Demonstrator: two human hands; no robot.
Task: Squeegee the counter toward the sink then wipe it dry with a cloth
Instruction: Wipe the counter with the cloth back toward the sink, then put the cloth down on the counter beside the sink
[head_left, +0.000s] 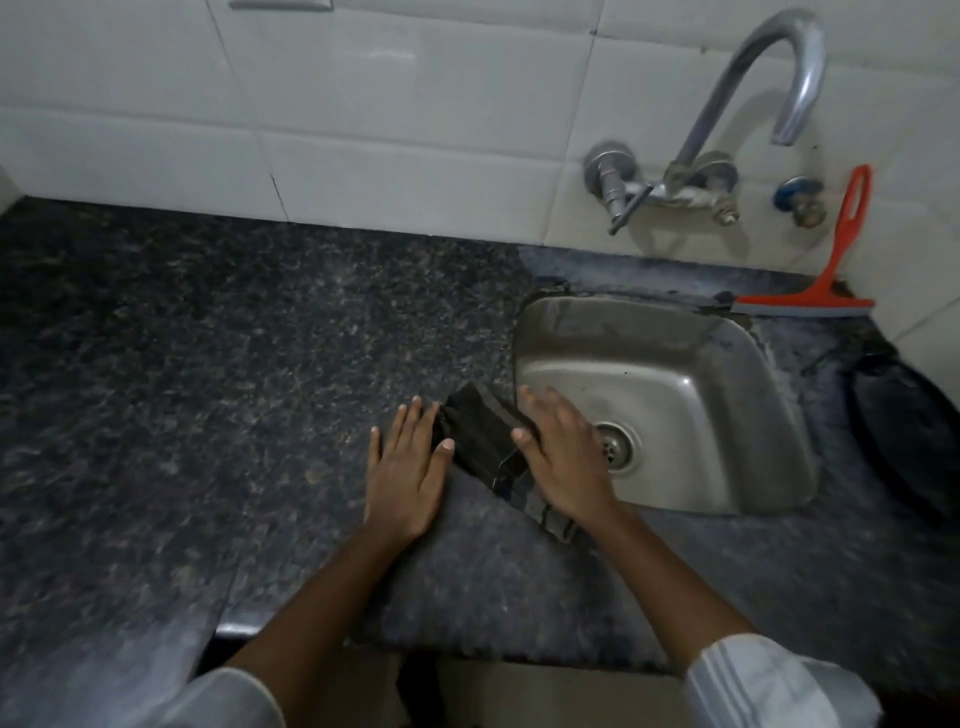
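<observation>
Where the speckled dark granite counter (208, 364) meets the steel sink (727, 405), I see a dark folded cloth (480, 436) lying flat — my left hand (408, 470) and right hand (563, 460) press it with straight fingers. The orange-handled squeegee (826, 270) leans against the white tiled wall (363, 104), well apart behind the sink.

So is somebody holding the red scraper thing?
No, the red squeegee leans against the wall tiles behind the sink, while the left hand and right hand are at the dark cloth.

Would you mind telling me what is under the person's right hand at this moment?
The right hand lies flat on a dark cloth beside the sink. The left hand touches the cloth's other edge. The part of the cloth and the counter beneath the palm is hidden.
</observation>
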